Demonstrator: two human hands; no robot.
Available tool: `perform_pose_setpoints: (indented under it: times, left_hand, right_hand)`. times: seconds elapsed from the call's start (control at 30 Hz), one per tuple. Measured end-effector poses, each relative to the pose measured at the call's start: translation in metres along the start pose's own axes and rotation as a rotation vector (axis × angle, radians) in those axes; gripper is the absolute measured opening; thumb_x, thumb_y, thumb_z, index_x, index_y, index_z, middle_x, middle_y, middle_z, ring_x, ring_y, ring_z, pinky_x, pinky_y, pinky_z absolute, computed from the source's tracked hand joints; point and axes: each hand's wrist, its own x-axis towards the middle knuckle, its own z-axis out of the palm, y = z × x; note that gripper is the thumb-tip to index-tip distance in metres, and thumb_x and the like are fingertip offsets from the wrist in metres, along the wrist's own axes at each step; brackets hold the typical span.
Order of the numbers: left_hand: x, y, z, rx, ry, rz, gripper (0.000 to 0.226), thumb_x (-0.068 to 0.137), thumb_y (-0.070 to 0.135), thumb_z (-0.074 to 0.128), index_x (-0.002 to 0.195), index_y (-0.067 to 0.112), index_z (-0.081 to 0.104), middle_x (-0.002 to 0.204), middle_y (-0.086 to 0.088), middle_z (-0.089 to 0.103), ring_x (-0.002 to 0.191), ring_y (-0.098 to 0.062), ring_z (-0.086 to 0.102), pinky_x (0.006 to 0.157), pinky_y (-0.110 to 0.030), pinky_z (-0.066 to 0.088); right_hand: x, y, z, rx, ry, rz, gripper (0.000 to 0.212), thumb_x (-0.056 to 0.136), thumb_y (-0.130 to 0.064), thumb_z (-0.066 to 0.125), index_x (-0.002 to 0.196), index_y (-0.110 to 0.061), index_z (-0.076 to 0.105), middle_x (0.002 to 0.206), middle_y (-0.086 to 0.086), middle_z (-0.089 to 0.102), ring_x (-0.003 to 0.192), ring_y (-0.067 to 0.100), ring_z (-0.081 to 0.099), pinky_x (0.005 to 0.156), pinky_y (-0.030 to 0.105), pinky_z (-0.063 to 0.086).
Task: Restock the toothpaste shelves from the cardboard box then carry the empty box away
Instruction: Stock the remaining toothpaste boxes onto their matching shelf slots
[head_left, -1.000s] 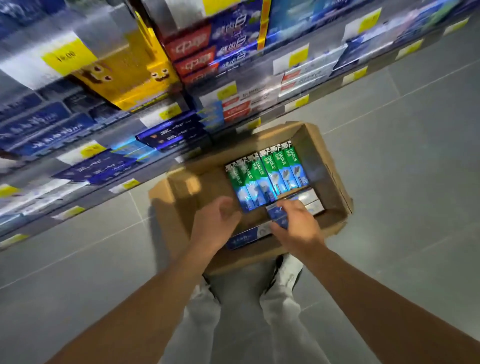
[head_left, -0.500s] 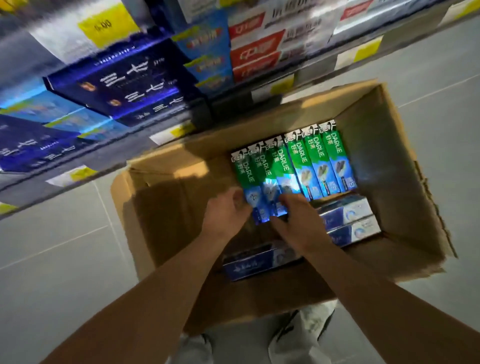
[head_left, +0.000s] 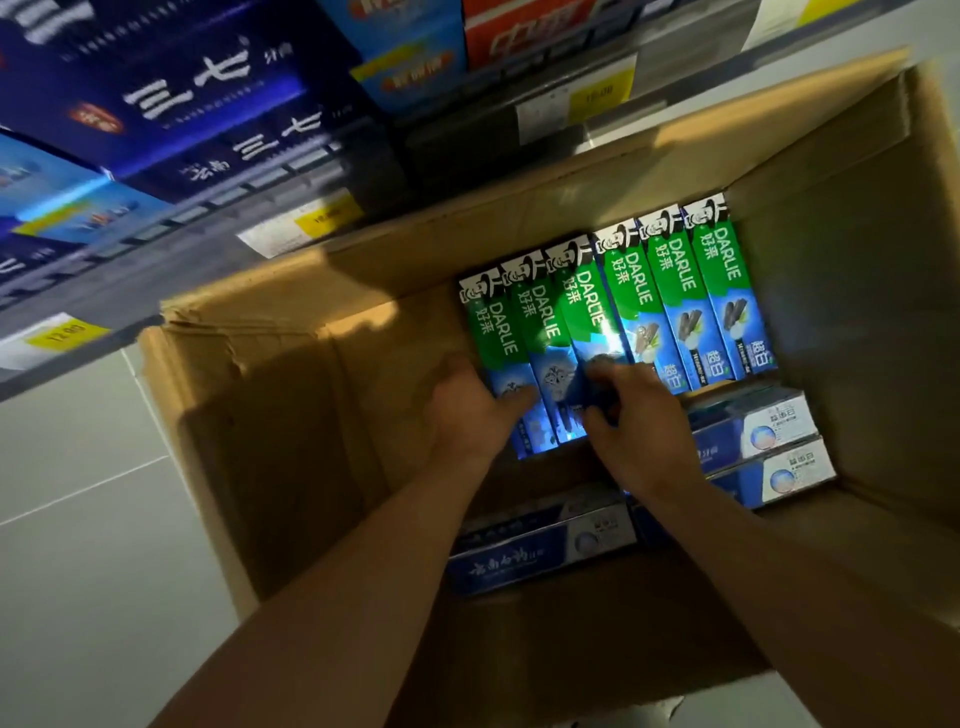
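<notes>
An open cardboard box (head_left: 291, 415) stands on the floor below me. Inside it a row of several green Darlie toothpaste cartons (head_left: 670, 296) lies side by side. Blue and white toothpaste cartons (head_left: 769, 441) lie below them, and one more blue and white carton (head_left: 540, 551) sits near the front wall. My left hand (head_left: 467, 415) grips the lower end of the leftmost green cartons. My right hand (head_left: 634, 426) curls its fingers over the lower ends of the green cartons beside it. Both wrists are inside the box.
Shelves (head_left: 467, 140) rise at the top left, stocked with dark blue cartons (head_left: 171, 98), light blue cartons and red ones (head_left: 524, 26). Yellow price tags (head_left: 597, 96) line the shelf edges. Grey tiled floor (head_left: 78, 519) lies left of the box.
The view has dropped much closer to the box. Both hands moved from the blue and white cartons up to the lower ends of the left green cartons.
</notes>
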Motion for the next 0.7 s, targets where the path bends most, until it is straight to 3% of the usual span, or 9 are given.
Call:
perform_pose_setpoints:
  times: [0.27,0.4,0.53,0.63,0.7]
  left_hand:
    - [0.0,-0.012,-0.012,0.065,0.014,0.036,0.057,0.074,0.051,0.078,0.103,0.011,0.051,0.082,0.0,0.055,0.075,-0.018,0.055,0.054,-0.029,0.034]
    - [-0.003,0.001,0.008,-0.031,0.028,0.082,0.055,0.076,0.037,0.08,0.114,0.007,0.053,0.103,-0.008,0.062,0.091,-0.025,0.061,0.067,-0.03,0.043]
    - [-0.01,0.012,0.025,-0.039,0.116,0.076,0.068,0.069,0.032,0.084,0.12,0.003,0.051,0.118,-0.012,0.048,0.102,-0.026,0.053,0.076,-0.034,0.044]
    - [-0.016,0.013,0.032,-0.171,0.145,0.049,0.059,0.07,0.016,0.079,0.122,0.005,0.053,0.121,-0.012,0.049,0.106,-0.025,0.052,0.079,-0.028,0.042]
    - [-0.021,0.012,0.032,-0.276,0.14,0.058,0.054,0.071,0.011,0.075,0.121,0.01,0.056,0.116,-0.008,0.056,0.095,-0.013,0.056,0.074,-0.02,0.04]
  right_hand:
    - [-0.013,-0.012,0.012,-0.002,-0.003,-0.009,0.036,0.085,-0.01,0.067,0.121,-0.01,0.06,0.118,0.009,0.057,0.099,0.026,0.06,0.08,0.035,0.05]
    - [-0.015,-0.01,0.015,-0.014,0.008,-0.012,0.035,0.084,-0.007,0.066,0.119,-0.009,0.061,0.115,0.01,0.058,0.099,0.026,0.06,0.078,0.029,0.045]
    - [-0.018,-0.003,0.014,-0.018,0.019,-0.001,0.033,0.084,-0.007,0.064,0.117,-0.01,0.063,0.111,0.009,0.058,0.096,0.026,0.06,0.077,0.03,0.046]
    - [-0.019,-0.001,0.009,-0.022,0.047,0.019,0.032,0.085,-0.009,0.063,0.116,-0.013,0.064,0.11,0.006,0.057,0.092,0.019,0.058,0.075,0.023,0.038]
    - [-0.02,0.002,0.005,-0.011,0.072,0.035,0.031,0.085,-0.008,0.061,0.115,-0.014,0.064,0.108,0.005,0.057,0.086,0.014,0.056,0.073,0.022,0.037]
